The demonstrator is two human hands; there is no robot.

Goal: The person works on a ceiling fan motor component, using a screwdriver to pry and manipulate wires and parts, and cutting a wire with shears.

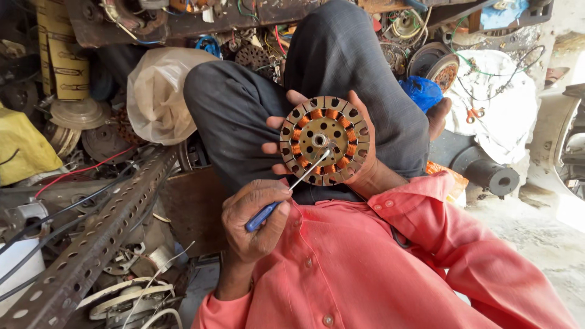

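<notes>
A cluttered electrical repair workshop, worked at floor level. Around the seated person's dark-trousered knee (pixel 341 67) lie its marks: beyond it, loose coloured wires (pixel 487 61) and a stripped motor part (pixel 434 64); left of it, a bulging plastic bag (pixel 159 91), round metal covers (pixel 78 113) and a perforated steel angle bar (pixel 103 234); right of it, a white cloth (pixel 506 116).

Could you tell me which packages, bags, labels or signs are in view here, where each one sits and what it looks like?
Cardboard box: upper left, tall, yellow-brown with dark print.
Plastic bag: left of the raised knee, whitish, translucent, bulging.
Blue bag: right of the knee, small, crumpled, shiny blue.
Yellow sack: far left edge, soft, yellow.
White sheet: upper right, crumpled, with wires lying on it.
No screens or signs show.
</notes>
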